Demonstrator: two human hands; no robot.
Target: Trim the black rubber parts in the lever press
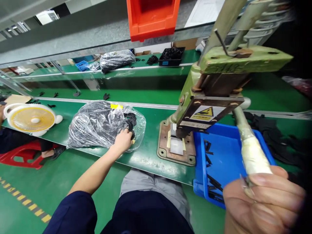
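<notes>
My left hand reaches into the mouth of a clear plastic bag full of dark grey and black parts. Its fingers are bent around a curved black plastic part, with the fingertips partly hidden. My right hand is wrapped around the tape-covered lever handle of a green hand press. Something small and shiny shows at the right fingers, too blurred to name. Under the press head, a pale block sits on the metal base.
A blue bin with several narrow black pieces stands right of the press, with black parts behind it. A white and yellow fan is at the left. Overhead hangs an orange bin; a red stool stands on the floor.
</notes>
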